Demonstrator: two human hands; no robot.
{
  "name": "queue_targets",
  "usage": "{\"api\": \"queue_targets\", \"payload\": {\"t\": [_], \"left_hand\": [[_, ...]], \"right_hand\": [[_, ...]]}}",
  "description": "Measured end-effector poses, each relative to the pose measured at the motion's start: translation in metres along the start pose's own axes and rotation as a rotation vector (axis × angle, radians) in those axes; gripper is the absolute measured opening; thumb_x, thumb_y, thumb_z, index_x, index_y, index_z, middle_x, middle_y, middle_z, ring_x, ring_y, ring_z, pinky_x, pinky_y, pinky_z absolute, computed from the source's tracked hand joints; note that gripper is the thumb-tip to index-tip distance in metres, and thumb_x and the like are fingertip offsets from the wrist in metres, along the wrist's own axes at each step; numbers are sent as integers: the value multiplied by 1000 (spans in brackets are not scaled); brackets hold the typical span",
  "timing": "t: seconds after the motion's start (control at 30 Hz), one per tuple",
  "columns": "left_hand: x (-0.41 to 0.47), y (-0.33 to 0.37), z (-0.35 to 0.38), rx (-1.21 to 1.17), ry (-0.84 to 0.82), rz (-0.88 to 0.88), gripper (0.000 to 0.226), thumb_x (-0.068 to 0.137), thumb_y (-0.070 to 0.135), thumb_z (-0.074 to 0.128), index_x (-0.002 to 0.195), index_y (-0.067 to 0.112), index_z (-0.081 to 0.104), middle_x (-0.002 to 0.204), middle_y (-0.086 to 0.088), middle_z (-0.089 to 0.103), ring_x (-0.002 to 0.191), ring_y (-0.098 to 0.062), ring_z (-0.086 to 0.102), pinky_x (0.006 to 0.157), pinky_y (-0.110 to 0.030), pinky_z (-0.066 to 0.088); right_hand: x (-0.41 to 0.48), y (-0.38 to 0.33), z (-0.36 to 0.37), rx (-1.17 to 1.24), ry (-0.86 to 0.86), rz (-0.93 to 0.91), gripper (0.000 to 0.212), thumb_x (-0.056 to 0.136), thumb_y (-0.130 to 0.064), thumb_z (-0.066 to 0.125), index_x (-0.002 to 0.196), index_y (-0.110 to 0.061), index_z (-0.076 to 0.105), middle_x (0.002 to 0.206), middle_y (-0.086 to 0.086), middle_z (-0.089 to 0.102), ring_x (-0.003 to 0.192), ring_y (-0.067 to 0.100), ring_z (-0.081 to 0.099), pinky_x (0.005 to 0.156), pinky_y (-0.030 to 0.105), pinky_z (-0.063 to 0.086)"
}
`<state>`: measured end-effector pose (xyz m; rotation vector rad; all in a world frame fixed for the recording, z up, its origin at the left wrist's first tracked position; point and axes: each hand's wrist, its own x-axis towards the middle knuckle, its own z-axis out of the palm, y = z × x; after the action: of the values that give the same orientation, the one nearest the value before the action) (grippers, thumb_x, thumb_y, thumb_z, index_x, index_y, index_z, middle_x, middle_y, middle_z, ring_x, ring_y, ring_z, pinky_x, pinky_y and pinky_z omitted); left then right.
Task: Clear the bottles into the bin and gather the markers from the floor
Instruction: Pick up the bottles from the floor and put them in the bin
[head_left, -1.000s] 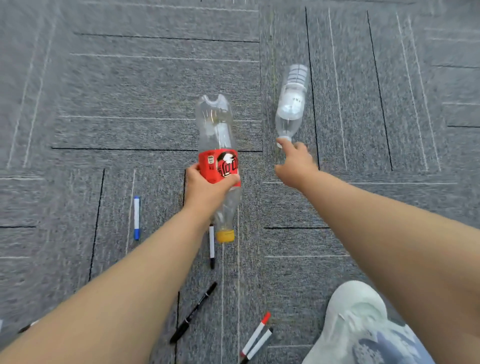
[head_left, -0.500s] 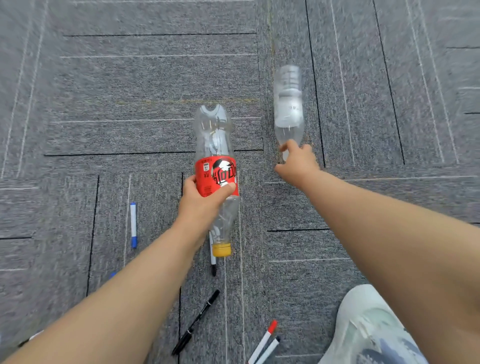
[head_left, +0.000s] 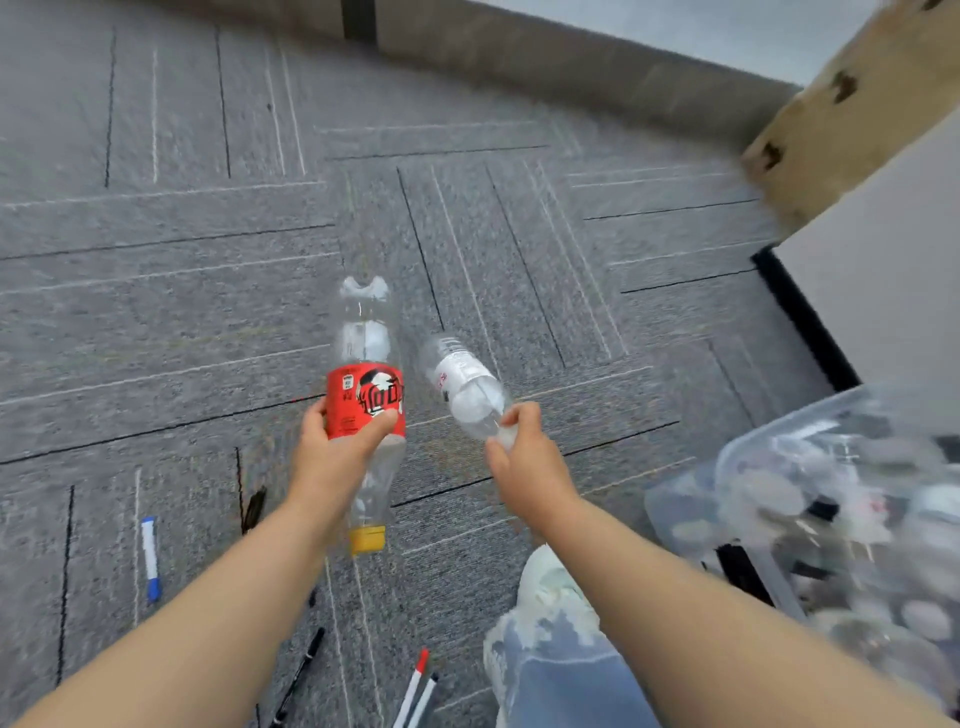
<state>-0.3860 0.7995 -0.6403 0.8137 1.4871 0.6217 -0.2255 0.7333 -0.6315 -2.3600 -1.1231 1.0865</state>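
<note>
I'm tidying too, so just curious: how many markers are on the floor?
5 visible: blue marker left, black marker beside the left forearm, black marker below, red marker and another beside it. Arms may hide more.

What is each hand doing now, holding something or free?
Left hand: closed around the red-label bottle.
Right hand: closed on the neck end of the clear bottle.

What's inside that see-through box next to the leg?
The clear plastic bin looks crammed with blurry stuff: pale round shapes, maybe bottles or caps, plus a few dark bits. The picture is too smeared to name them, and whatever lies at the bottom is covered.
</note>
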Motion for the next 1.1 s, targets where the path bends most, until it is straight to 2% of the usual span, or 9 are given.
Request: {"api": "queue_targets", "payload": {"t": [0.13,0.23,0.33,0.47,0.57,0.67,0.77,0.87,1.1], "left_hand": [[-61,32,37,45,-119,83,73,76,19,75,135,12,33,110,-9,58,94,-25,58,83,-35,48],[-104,51,63,92,-197,113,82,69,24,80,134,15,32,103,-4,58,96,-27,60,88,-42,50],[-146,60,87,126,-262,147,77,73,17,77,135,13,31,108,-9,57,96,-27,58,90,-41,48],[-191,63,114,182,-329,193,74,75,12,75,135,11,31,109,-10,55,93,-26,56,87,-39,47],[-216,64,130,248,-385,232,76,75,14,76,136,12,30,109,-8,54,89,-22,55,81,-33,43],[-233,65,143,336,-453,264,81,73,18,79,138,15,31,113,-7,55,90,-20,58,81,-31,44],[-243,64,154,407,-462,253,93,59,35,83,137,16,35,120,-12,58,101,-28,61,95,-41,48],[-248,57,166,469,-463,212,98,48,47,77,134,16,39,118,-12,60,102,-30,62,96,-46,49],[-256,52,218,698,-564,235,76,75,39,73,138,16,36,122,-11,56,105,-29,58,94,-40,48]], "right_hand": [[-66,14,-55,237,136,115,24,93,-17,50,99,-14,27,85,7,49,66,21,48,55,32,39],[-112,27,-88,422,303,158,24,91,-15,51,95,-13,28,87,9,49,62,21,46,53,30,41],[-150,43,-123,563,499,223,24,92,-15,51,95,-12,28,79,2,46,57,12,42,41,16,33],[-183,67,-174,695,753,362,25,91,-13,51,102,-10,29,100,13,50,76,27,47,64,28,37],[-195,90,-193,739,681,497,51,90,-13,51,133,-11,23,121,19,48,87,31,50,71,35,41],[-205,108,-192,752,580,535,69,87,-13,52,142,-25,11,130,21,49,100,38,59,82,44,53],[-214,115,-192,745,584,531,65,90,-8,49,143,-19,16,126,21,52,88,32,57,63,35,49],[-218,126,-198,728,619,495,57,92,-8,47,141,-17,21,126,18,52,82,25,51,54,28,39],[-227,133,-229,715,795,413,41,90,0,41,128,-16,35,77,-4,50,77,24,57,68,38,52]]}}
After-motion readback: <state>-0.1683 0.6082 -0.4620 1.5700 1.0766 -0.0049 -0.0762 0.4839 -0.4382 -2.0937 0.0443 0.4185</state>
